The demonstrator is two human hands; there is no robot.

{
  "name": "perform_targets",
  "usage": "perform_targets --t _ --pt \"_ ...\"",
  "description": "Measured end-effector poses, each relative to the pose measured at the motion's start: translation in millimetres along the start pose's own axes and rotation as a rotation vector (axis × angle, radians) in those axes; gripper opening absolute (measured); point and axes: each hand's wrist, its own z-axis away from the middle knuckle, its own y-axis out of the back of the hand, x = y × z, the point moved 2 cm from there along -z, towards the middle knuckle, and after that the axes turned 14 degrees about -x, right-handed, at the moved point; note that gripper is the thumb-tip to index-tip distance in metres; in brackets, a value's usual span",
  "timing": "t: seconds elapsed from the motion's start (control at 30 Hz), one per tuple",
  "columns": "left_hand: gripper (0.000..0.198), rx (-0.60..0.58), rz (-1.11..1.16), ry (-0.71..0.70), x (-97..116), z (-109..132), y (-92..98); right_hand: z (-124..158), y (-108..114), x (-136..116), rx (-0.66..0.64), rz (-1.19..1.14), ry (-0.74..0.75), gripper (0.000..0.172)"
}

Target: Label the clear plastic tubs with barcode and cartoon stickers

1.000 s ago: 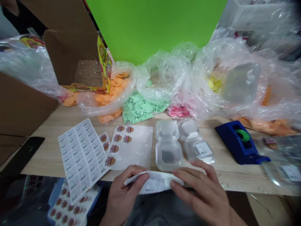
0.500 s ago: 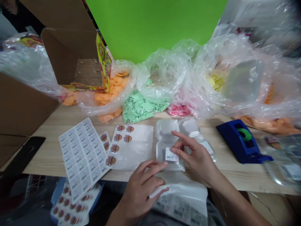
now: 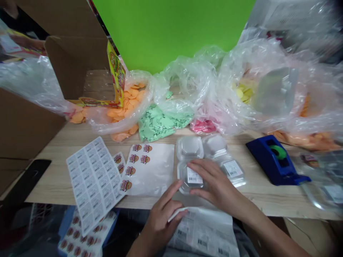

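Observation:
My left hand point(image 3: 164, 214) pinches the edge of a sheet of barcode labels point(image 3: 203, 228) between thumb and lower fingers. Its index finger reaches out to the near left edge of a clear plastic clamshell box point(image 3: 183, 178). My right hand point(image 3: 213, 182) lies over the right side of that box, fingers stretched and slightly apart, touching a white barcode label point(image 3: 193, 175) stuck on it. Part of the box is hidden under this hand. Just to the right is a second clamshell box point(image 3: 214, 146) with a barcode label point(image 3: 232, 168) on it.
Left are a burger sticker sheet point(image 3: 158, 171), another barcode sheet point(image 3: 93, 182) and a black phone-like slab point(image 3: 28, 180). A blue tape dispenser point(image 3: 273, 160) stands right. Behind are bags of green pieces point(image 3: 158, 123) and orange pieces point(image 3: 128, 103), beside an open cardboard box point(image 3: 77, 67).
My right hand, which held the label at its fingertips, now rests spread on the label and box. My left index finger has moved up to the box edge.

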Motion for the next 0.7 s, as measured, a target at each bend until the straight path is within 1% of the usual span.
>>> perform_targets --t 0.03,0.1,0.2,0.3,0.37,0.4,0.47,0.53,0.57,0.6,0.63,0.7 --pt "0.007 0.009 -0.015 -0.011 0 5 -4.9 -1 2 0 -0.024 -0.051 -0.016 0.059" --pt "0.009 0.031 -0.060 -0.049 1 12 -12.1 -4 8 1 -0.026 -0.222 -0.099 0.060" --pt "0.011 0.068 -0.136 -0.086 6 10 -11.9 -14 19 5 -0.053 -0.491 -0.213 0.050" --pt "0.008 0.089 -0.211 -0.113 16 -10 -1.0 -23 31 7 -0.085 -0.581 -0.237 0.044" --pt "0.009 0.033 -0.227 -0.132 21 -27 6.1 -23 41 8 -0.106 -0.626 -0.226 0.046" --pt "0.011 -0.010 -0.220 -0.139 23 -35 8.8 -20 48 9 -0.094 -0.650 -0.205 0.046" --pt "0.013 -0.079 -0.180 -0.138 22 -47 12.6 -7 66 13 0.020 -0.690 -0.103 0.048" --pt "0.013 -0.118 -0.119 -0.125 19 -51 14.9 14 84 23 0.157 -0.643 0.009 0.054" --pt "0.011 -0.116 -0.085 -0.127 18 -51 16.2 25 90 31 0.175 -0.572 0.032 0.056" --pt "0.010 -0.100 -0.051 -0.137 17 -49 17.7 35 93 40 0.139 -0.473 0.015 0.058" --pt "0.008 -0.068 -0.014 -0.156 17 -46 19.7 44 92 49 0.057 -0.363 -0.027 0.058" --pt "0.005 0.018 0.090 -0.206 18 -38 24.8 57 83 67 -0.145 -0.174 -0.116 0.056"
